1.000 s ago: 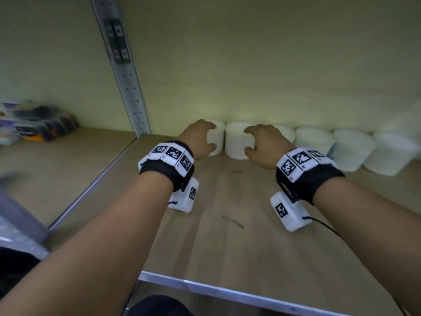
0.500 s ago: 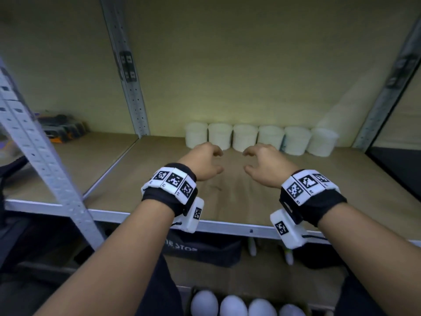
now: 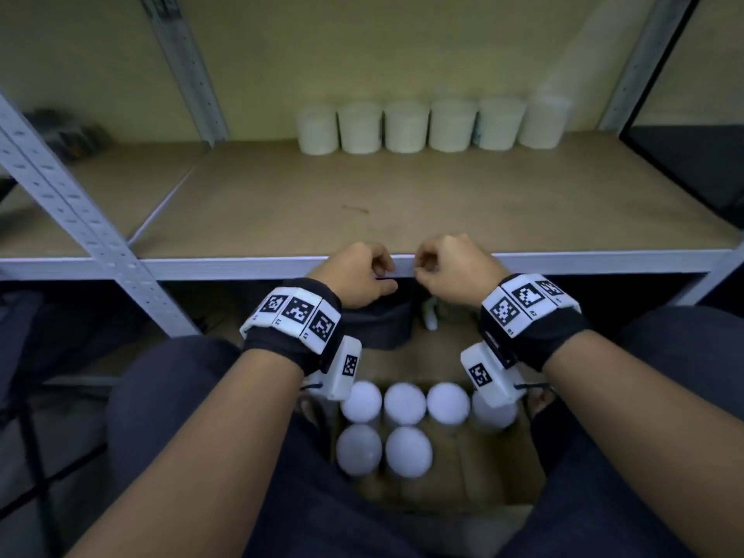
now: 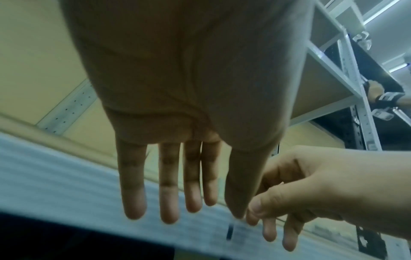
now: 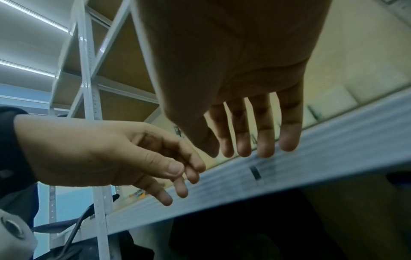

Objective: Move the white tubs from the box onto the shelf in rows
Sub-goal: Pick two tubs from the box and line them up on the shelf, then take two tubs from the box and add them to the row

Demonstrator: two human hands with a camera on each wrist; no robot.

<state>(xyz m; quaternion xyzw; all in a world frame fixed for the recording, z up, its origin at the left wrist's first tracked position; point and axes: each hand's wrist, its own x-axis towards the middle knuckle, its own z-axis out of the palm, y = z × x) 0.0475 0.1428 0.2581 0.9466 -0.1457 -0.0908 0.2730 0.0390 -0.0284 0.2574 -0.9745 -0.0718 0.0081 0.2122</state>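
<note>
Several white tubs (image 3: 406,126) stand in one row against the back wall of the wooden shelf (image 3: 402,203). More white tubs (image 3: 404,402) sit upright in the cardboard box (image 3: 475,469) on the floor, between my knees. My left hand (image 3: 362,271) and right hand (image 3: 447,267) hang side by side at the shelf's front metal edge (image 3: 201,267), above the box. Both are empty, with fingers relaxed and loosely bent; the wrist views show the left fingers (image 4: 169,202) and the right fingers (image 5: 264,140) hanging free.
Grey perforated uprights (image 3: 80,219) frame the shelf left and right. Dark packets (image 3: 72,134) lie on the neighbouring shelf at the far left. A dark bag (image 3: 378,328) sits under the shelf behind the box. A black panel (image 3: 692,167) closes the right side.
Both hands let go of the two tubs at the back row's left end and drew back to the shelf's front edge. The view pulled back and tilted down, bringing the box into sight.
</note>
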